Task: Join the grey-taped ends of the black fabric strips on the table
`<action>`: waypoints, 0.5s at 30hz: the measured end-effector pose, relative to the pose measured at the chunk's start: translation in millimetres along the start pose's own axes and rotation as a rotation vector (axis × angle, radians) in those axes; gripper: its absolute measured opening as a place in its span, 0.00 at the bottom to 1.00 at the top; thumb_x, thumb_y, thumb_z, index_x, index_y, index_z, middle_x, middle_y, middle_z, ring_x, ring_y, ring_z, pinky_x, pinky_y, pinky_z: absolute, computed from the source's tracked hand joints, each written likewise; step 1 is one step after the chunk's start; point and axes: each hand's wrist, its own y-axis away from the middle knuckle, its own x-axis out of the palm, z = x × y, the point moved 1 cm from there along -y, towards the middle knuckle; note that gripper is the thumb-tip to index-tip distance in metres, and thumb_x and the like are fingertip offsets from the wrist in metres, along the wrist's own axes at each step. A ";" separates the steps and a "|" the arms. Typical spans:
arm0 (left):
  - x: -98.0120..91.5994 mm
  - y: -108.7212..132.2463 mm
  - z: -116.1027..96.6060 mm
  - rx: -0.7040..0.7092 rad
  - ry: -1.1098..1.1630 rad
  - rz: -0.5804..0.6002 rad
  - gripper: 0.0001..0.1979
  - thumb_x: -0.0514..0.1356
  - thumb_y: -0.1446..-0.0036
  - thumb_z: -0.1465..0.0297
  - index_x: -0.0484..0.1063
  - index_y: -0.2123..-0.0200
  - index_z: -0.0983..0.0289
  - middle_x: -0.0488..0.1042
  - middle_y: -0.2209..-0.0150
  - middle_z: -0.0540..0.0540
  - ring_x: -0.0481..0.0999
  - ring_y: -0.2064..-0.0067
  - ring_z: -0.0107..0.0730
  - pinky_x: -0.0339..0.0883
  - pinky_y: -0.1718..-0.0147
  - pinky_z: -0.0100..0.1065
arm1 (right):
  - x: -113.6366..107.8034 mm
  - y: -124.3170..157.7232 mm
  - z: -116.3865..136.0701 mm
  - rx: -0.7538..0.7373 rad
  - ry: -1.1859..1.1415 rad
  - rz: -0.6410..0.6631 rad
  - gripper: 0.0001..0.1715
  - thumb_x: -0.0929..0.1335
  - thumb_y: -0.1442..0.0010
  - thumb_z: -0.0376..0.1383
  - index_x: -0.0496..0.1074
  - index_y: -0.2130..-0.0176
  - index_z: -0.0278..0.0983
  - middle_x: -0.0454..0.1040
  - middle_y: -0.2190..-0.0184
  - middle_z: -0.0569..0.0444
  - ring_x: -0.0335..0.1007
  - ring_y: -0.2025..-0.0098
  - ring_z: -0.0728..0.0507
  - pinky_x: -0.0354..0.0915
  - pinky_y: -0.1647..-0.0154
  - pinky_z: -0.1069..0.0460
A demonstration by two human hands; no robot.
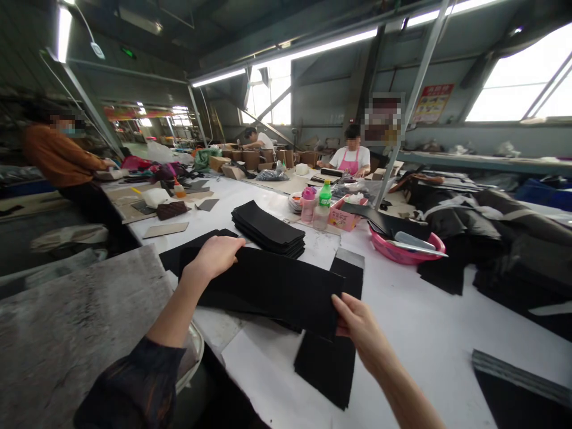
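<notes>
A long black fabric panel [272,286] stretches between my two hands above the white worktable. My left hand [218,255] grips its upper edge near the left end, fingers closed over it. At the right end, my right hand [353,319] pinches the panel between thumb and fingers. Beneath it lie more black pieces, partly hidden by the held one. Behind it sits a neat stack of black panels [268,229]. Another black strip pile [328,369] with a grey end passes under the panel's right end.
A pink basin [411,250] holds black pieces and a blade-like tool. A green-capped bottle [325,193], a pink bottle [308,205] and a pink box [344,217] stand behind. Dark material is heaped at right; a grey board [80,322] lies at left. Several people work farther off.
</notes>
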 end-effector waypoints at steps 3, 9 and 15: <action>33.1 -7.1 1.0 -0.121 -0.060 0.029 0.14 0.56 0.46 0.77 0.71 0.55 0.70 0.74 0.55 0.71 0.74 0.51 0.52 0.62 0.52 0.48 | 51.1 -49.9 -42.0 0.083 0.053 0.006 0.21 0.64 0.39 0.52 0.64 0.67 0.36 0.67 0.79 0.58 0.71 0.78 0.47 0.66 0.80 0.56; 125.3 20.9 -44.1 0.100 0.149 0.219 0.48 0.71 0.62 0.60 0.57 0.38 0.60 0.62 0.39 0.63 0.61 0.37 0.47 0.59 0.42 0.40 | 31.9 -60.6 -87.6 0.121 0.208 -0.056 0.07 0.63 0.39 0.35 0.68 0.63 0.34 0.72 0.75 0.54 0.73 0.76 0.44 0.68 0.78 0.53; 191.0 24.2 -65.6 0.100 0.274 0.082 0.53 0.70 0.64 0.54 0.54 0.35 0.58 0.53 0.33 0.60 0.48 0.32 0.47 0.42 0.34 0.46 | -14.7 11.7 -136.4 -0.418 1.149 -0.166 0.27 0.77 0.58 0.32 0.74 0.56 0.42 0.75 0.57 0.49 0.72 0.55 0.33 0.69 0.57 0.44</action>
